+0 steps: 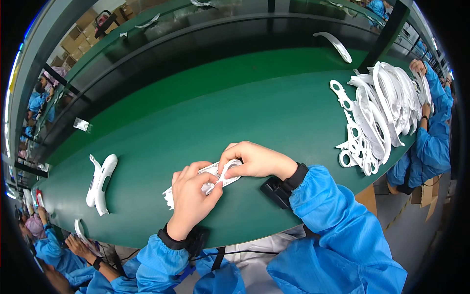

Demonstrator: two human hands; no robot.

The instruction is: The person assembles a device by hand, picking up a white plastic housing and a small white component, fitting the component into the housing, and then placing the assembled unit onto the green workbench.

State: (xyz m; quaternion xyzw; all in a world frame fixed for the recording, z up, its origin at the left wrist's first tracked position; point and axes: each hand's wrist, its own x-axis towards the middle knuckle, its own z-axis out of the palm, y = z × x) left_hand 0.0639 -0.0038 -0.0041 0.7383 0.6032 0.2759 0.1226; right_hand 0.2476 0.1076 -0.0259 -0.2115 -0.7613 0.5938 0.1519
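Note:
A long white plastic shell part (pixel 168 197) lies on the green table in front of me, with a smaller white piece that has a ring-shaped end (pixel 233 165) at its right side. My left hand (pixel 192 193) is closed on the white part, thumb and forefinger pinching near its middle. From the right, my right hand (pixel 252 160) grips the ring-ended piece between thumb and fingers. The two hands nearly meet, and they hide much of both pieces. I cannot tell whether the pieces are joined.
A large heap of curved white shells (pixel 391 103) is at the right, with flat ringed white pieces (pixel 360 139) beside it. Two white shells (pixel 104 181) lie at the left. One curved shell (pixel 335 45) sits at the back. Co-workers' blue sleeves (pixel 435 127) show at both sides.

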